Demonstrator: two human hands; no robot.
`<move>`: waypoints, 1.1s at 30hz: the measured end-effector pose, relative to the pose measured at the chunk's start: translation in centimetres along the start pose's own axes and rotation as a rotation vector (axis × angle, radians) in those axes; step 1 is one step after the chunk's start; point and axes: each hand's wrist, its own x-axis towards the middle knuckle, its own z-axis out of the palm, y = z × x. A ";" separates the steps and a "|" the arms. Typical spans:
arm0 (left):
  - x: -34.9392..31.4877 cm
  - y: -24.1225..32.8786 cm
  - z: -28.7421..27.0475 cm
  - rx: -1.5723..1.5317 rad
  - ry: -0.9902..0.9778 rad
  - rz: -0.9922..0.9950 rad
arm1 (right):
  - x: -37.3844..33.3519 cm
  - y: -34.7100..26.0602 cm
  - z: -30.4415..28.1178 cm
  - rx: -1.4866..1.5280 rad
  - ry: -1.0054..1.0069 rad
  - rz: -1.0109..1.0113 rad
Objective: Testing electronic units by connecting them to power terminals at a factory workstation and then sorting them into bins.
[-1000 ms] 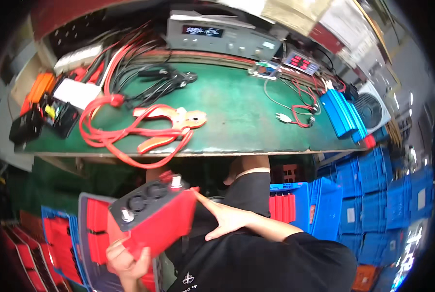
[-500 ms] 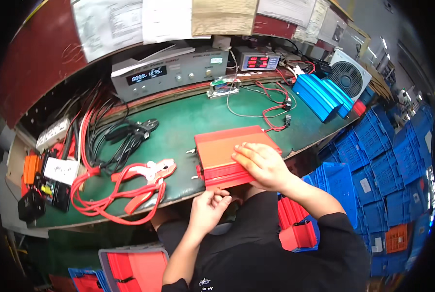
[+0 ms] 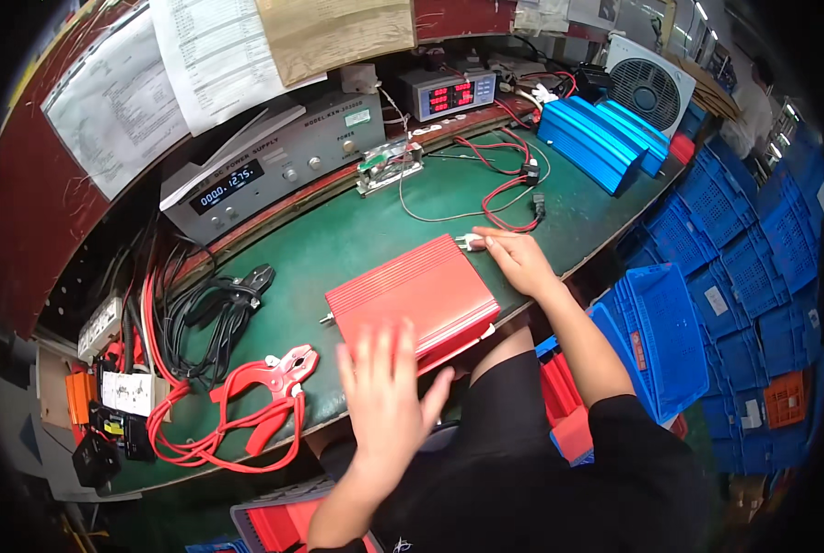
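Note:
A red ribbed metal box [image 3: 407, 290], which looks like a power inverter, lies on the green bench top near the front edge. My right hand [image 3: 520, 264] is at its far right corner, thumb and fingers closed on a small plug [image 3: 471, 241] with a pale end. Whether that plug touches the box, I cannot tell. My left hand [image 3: 384, 392], slightly blurred, is spread open over the box's near left corner and holds nothing. A metal terminal [image 3: 327, 319] sticks out of the box's left end.
Red clamp leads [image 3: 287, 373] and black cables [image 3: 214, 318] lie at left. Behind stand a grey power supply [image 3: 278, 166] and a small meter [image 3: 450, 95]. Blue finned cases [image 3: 591, 143] and a fan [image 3: 649, 88] sit back right. Blue crates [image 3: 651, 341] stand beside the bench.
My right hand has left the box's top for its far right corner and closed on the plug. The left hand has risen from the front edge and spread open. The view has turned.

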 end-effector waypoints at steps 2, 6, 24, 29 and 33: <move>2.9 -1.2 1.5 0.200 -0.079 -0.103 | -0.3 0.2 0.3 -0.086 -0.016 0.033; 5.3 -3.3 2.8 0.190 -0.053 -0.049 | 0.4 -1.3 2.7 0.203 0.115 -0.063; 2.6 -31.9 -5.0 0.367 -0.403 -0.425 | 3.2 -10.1 6.0 -0.555 -0.045 -0.328; 0.8 -30.8 -3.3 0.497 -0.261 -0.244 | 8.3 -9.0 7.6 -0.580 -0.027 -0.317; 1.6 -28.8 -3.2 0.376 -0.405 -0.543 | 11.2 -9.1 8.0 -0.627 -0.056 -0.334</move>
